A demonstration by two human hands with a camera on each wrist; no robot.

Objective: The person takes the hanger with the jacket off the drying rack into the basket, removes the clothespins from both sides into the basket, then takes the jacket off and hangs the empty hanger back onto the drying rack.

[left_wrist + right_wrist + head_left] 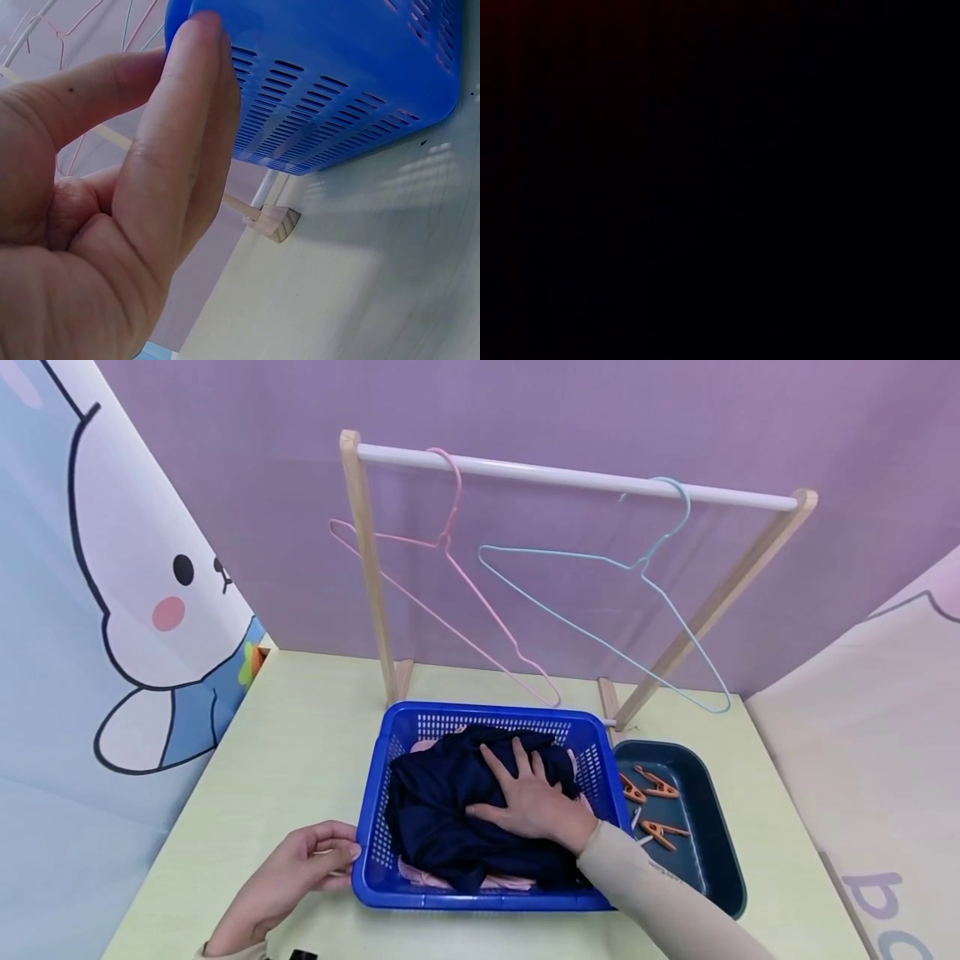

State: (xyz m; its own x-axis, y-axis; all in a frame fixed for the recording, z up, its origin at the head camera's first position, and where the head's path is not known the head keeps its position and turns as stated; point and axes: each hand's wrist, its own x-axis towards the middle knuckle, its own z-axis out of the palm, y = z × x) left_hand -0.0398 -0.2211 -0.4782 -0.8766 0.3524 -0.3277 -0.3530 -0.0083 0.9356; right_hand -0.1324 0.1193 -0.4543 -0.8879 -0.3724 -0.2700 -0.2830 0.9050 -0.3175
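A blue plastic basket (480,900) with slotted walls stands on the table, and dark navy clothing (450,793) lies heaped in it. Pink cloth (427,877) shows from beneath the navy heap. My right hand (532,797) rests on the navy clothing with fingers spread. At the basket's left rim, my left hand (300,868) pinches the edge between thumb and fingers. In the left wrist view, the left hand (150,165) holds the rim of the basket (322,82) from outside. The right wrist view is almost wholly black.
Behind the basket rises a wooden rack with a white rod (540,471). A pink hanger (450,547) and a light blue hanger (637,564) hang from it. To the right, a dark teal tray (723,852) holds several orange clothespins (660,833) and white ones.
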